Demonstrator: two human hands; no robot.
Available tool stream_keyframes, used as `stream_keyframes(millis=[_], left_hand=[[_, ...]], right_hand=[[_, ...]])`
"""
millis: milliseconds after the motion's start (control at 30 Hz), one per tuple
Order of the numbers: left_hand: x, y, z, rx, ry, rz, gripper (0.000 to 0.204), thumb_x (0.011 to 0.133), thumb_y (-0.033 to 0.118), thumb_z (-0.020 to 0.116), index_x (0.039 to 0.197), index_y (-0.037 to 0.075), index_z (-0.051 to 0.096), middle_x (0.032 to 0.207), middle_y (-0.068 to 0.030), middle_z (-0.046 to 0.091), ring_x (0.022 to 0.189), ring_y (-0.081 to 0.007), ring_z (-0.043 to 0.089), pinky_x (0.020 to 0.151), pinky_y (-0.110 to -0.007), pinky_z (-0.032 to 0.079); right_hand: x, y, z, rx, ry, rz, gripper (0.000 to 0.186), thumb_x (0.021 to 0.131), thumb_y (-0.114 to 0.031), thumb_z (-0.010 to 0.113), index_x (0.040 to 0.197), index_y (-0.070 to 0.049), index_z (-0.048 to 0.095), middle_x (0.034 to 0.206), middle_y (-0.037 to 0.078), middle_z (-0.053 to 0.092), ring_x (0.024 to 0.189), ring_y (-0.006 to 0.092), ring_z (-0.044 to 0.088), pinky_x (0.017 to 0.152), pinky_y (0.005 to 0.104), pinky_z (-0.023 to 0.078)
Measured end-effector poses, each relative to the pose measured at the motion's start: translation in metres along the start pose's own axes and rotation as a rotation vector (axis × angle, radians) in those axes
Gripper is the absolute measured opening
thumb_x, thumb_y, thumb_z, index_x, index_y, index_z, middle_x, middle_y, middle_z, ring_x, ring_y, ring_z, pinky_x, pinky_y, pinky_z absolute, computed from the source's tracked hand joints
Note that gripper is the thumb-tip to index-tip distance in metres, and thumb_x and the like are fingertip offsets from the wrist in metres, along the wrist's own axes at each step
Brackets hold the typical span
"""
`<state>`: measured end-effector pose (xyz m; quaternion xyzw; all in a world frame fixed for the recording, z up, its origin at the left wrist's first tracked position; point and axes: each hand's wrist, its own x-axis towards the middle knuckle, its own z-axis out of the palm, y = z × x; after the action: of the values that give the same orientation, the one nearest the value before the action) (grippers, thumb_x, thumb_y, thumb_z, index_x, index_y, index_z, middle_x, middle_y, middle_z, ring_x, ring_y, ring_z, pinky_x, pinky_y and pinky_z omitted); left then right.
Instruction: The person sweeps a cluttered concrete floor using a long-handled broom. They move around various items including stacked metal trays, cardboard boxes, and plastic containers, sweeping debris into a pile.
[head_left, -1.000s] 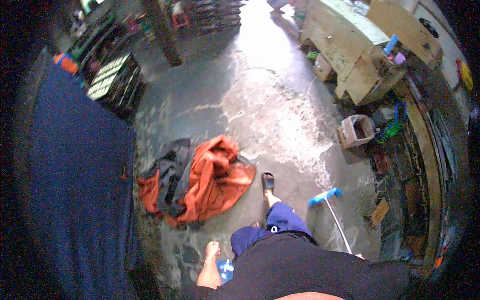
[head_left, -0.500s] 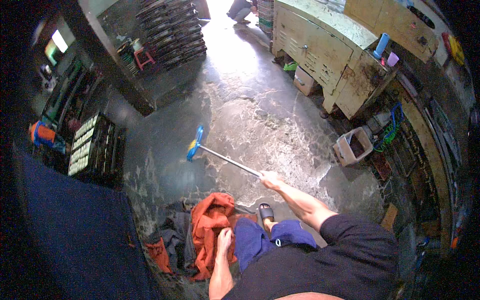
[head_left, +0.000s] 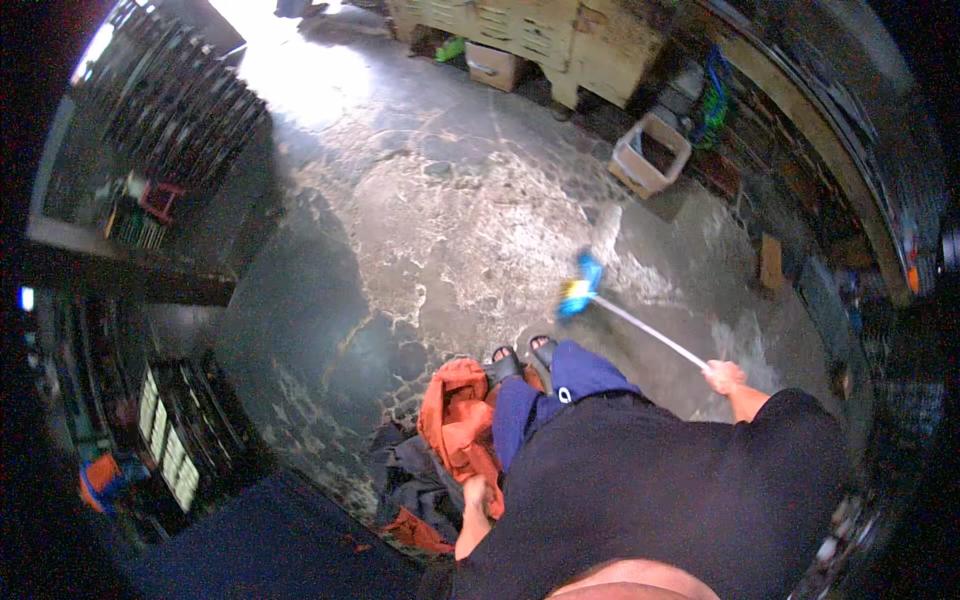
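Note:
My right hand (head_left: 725,377) is closed round the end of the pale pole of a long-handled floor tool (head_left: 648,328). Its blue head (head_left: 580,286), yellow in the middle, is smeared by motion, so I cannot tell whether it is a squeegee or a brush. Down by my left leg, my left hand (head_left: 478,494) grips a bundle of orange cloth (head_left: 460,415). Dark grey cloth (head_left: 425,472) hangs along with the orange. My sandalled feet (head_left: 508,365) stand on the floor, just beyond the bundle.
Cracked, worn concrete floor (head_left: 440,250) stretches ahead. A metal cabinet (head_left: 520,30) stands at the far side, with a beige open bin (head_left: 650,155) to its right. Racks (head_left: 175,440) and a dark blue surface (head_left: 270,540) lie at left; stacked trays (head_left: 170,100) stand far left.
The view has turned rightward. My right hand has drawn the tool back and to the right, its head now nearer my feet. My left hand keeps hold of the cloth, and both feet now show.

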<state>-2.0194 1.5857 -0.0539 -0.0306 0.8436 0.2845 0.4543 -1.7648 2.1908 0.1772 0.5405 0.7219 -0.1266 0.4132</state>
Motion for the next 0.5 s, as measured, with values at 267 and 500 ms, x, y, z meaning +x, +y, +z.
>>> stream_keyframes(millis=[267, 500], left_hand=[[0.174, 0.236, -0.162, -0.004, 0.139, 0.262, 0.03, 0.084, 0.029, 0.048, 0.078, 0.001, 0.057, 0.073, -0.0089, 0.055, 0.058, -0.0178, 0.05, 0.052, -0.034, 0.042], [0.195, 0.468, -0.122, 0.073, 0.097, 0.214, 0.029, 0.084, 0.026, 0.052, 0.1, 0.003, 0.058, 0.09, -0.0104, 0.06, 0.08, -0.0215, 0.057, 0.071, -0.032, 0.047]], right_hand=[[-0.087, 0.015, -0.011, 0.368, 0.366, 0.152, 0.029, 0.079, -0.034, 0.055, 0.091, -0.009, 0.061, 0.079, 0.016, 0.062, 0.075, 0.0361, 0.06, 0.063, 0.0449, 0.045], [0.077, -0.196, -0.12, 0.797, 0.126, -0.055, 0.039, 0.081, -0.041, 0.053, 0.102, -0.008, 0.059, 0.085, 0.017, 0.062, 0.08, 0.0319, 0.061, 0.069, 0.0404, 0.046]])
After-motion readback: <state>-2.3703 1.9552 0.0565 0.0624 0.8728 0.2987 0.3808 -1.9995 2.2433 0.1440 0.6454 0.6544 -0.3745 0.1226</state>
